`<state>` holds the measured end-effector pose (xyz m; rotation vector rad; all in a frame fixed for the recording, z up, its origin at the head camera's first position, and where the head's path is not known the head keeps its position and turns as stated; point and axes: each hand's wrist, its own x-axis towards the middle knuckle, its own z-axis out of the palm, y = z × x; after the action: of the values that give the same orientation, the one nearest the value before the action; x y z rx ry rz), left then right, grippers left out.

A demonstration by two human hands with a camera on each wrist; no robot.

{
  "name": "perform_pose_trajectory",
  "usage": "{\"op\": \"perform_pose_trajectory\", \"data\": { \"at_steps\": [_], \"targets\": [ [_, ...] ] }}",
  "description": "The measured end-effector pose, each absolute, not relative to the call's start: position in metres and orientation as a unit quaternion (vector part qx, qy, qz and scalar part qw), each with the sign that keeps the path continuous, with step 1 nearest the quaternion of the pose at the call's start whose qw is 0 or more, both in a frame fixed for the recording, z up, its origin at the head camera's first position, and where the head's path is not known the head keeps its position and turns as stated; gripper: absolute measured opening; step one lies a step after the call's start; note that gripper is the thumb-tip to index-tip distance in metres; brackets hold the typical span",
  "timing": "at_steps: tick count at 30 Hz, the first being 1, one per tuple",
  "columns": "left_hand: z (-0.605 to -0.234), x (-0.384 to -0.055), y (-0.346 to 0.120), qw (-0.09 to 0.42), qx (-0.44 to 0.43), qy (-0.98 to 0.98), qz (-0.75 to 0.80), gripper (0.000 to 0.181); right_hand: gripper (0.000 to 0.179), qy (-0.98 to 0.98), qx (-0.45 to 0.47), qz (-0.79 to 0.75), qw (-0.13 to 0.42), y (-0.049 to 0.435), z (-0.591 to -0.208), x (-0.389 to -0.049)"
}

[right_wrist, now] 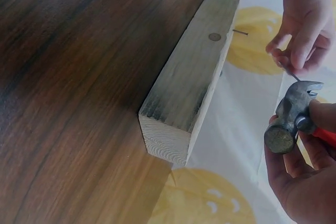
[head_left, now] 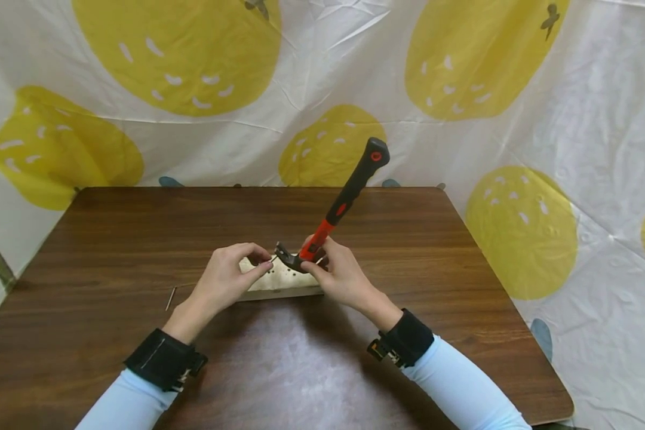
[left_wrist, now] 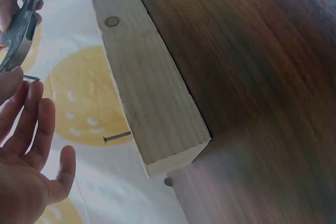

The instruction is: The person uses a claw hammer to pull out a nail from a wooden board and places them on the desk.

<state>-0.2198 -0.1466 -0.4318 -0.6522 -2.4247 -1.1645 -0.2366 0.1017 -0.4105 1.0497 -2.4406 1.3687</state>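
Observation:
My left hand pinches a thin nail between thumb and fingertips, above the wooden block. In my right hand is a claw hammer, gripped near its head with the black and red handle slanting up and away. The claw end of the hammer head meets or nearly meets the nail. Beneath both hands lies the pale wooden block, its top dotted with several small dark holes. Another nail stands part-way out of the block's top.
A loose nail lies on the brown wooden table, left of the block. A round dark spot marks the block's near side. Behind the table hangs a white cloth printed with yellow fruit.

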Motion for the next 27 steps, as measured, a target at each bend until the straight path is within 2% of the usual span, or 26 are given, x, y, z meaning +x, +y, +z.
{"op": "perform_pose_trajectory", "data": {
  "at_steps": [16, 27],
  "targets": [
    [-0.4359, -0.2221, -0.1441, 0.203, -0.239, -0.857, -0.408, 0.010, 0.026, -0.815, 0.339, 0.467, 0.050, 0.0996, -0.4125, -0.2346],
    [-0.4380, -0.2212, -0.1442, 0.209, -0.257, -0.847, -0.416, 0.011, 0.027, -0.821, 0.346, 0.451, 0.052, 0.0999, -0.4127, -0.2346]
  ]
}}
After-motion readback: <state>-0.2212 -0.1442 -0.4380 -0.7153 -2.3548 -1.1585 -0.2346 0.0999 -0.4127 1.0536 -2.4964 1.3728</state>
